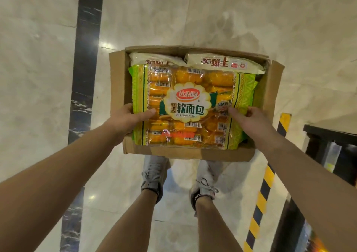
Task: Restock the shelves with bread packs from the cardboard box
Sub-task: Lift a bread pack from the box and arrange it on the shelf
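Pale marble floor (38,78) showing around an open cardboard box (118,82), left hand (127,119) and right hand (249,118) clamping the green bread pack (193,89) lying topmost inside it, fingers curling round its side edges, white packs (222,64) lying behind.

The bread pack (190,105) lies atop two packs (222,63) in the cardboard box (189,153).

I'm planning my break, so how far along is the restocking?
Done: cannot tell; no shelf stock shows. In hand: left hand and right hand grip the green bread pack in the open cardboard box. Left: shelving it, plus two white packs behind it.
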`<control>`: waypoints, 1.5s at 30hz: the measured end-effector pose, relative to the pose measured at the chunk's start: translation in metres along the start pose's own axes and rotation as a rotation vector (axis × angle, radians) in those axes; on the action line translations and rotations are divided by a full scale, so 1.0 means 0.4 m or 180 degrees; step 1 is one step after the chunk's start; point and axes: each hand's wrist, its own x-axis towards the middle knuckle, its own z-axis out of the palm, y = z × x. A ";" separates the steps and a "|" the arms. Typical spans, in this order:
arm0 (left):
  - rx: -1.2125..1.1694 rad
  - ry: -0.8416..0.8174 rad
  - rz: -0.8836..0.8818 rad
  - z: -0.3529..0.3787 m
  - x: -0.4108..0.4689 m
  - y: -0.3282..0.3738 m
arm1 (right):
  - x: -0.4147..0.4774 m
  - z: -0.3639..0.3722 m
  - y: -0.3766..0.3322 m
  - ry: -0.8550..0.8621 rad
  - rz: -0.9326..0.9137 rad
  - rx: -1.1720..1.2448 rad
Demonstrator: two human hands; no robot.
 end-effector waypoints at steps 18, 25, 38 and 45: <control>-0.0478 -0.0567 0.0497 0.019 -0.338 0.154 | -0.362 -0.240 -0.097 -0.0270 -0.0366 0.0935; -0.0709 -0.0554 0.1083 -0.003 -0.720 0.309 | -0.744 -0.433 -0.210 -0.0621 -0.0827 0.1264; -0.0396 -0.0366 0.2291 0.011 -1.361 0.527 | -1.344 -0.699 -0.301 -0.0257 -0.1747 0.2228; -0.0477 -0.0598 0.2411 0.069 -1.431 0.633 | -1.437 -0.739 -0.333 0.0130 -0.1876 0.2726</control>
